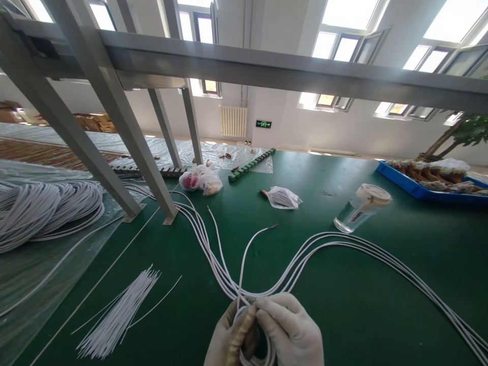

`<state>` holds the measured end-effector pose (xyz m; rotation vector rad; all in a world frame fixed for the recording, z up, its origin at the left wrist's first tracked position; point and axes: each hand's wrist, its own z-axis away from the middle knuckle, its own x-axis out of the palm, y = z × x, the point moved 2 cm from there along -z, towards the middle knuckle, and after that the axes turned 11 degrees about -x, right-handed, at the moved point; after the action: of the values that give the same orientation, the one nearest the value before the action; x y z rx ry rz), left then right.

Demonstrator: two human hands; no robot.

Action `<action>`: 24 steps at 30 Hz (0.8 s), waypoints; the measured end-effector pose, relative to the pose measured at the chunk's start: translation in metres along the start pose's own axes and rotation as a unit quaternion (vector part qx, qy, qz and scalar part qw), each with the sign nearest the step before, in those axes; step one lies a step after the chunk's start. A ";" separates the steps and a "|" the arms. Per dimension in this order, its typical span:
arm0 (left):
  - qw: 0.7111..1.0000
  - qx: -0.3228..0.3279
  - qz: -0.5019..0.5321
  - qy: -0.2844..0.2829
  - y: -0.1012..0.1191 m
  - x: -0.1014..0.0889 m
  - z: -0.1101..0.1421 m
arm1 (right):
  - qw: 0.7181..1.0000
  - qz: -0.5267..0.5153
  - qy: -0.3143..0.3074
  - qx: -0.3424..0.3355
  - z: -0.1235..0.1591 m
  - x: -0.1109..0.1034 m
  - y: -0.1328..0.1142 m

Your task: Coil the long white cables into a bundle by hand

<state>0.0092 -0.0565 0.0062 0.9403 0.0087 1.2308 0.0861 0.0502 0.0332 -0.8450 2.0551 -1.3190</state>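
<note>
Both of my hands wear white gloves and meet at the bottom middle of the view. My left hand [233, 333] is closed around a bundle of white cable [263, 294], part of it coiled below the fingers. My right hand [292, 325] pinches at the same bundle, its fingertips touching the left thumb; anything small between them is hidden. Two loose cable ends stick up from the bundle, one with bare wire strands [273, 226]. Several cable runs lead off to the upper left and in an arc to the right. A pile of thin white ties [118, 315] lies left of my hands.
Grey metal posts [114, 107] stand on the green table [366, 284], joined to a crossbar. Large cable coils [46, 213] lie at left. Farther back are a plastic bag [202, 180], a small packet [284, 197], a clear bottle [362, 207] and a blue tray [415, 188].
</note>
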 end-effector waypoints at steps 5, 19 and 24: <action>0.984 -0.080 0.140 -0.071 0.011 0.010 0.010 | 0.998 -0.032 -0.003 0.052 -0.005 0.000 -0.004; 0.994 -0.061 0.088 -0.023 0.022 0.003 0.015 | 0.990 -0.008 -0.084 0.110 -0.031 -0.021 -0.009; 0.993 -0.071 0.090 0.004 0.025 0.006 0.026 | 0.979 -0.029 -0.186 0.080 -0.036 -0.019 -0.013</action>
<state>0.0041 -0.0670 0.0405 0.8251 -0.1592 1.3817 0.0747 0.0811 0.0604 -0.9997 1.6249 -1.2286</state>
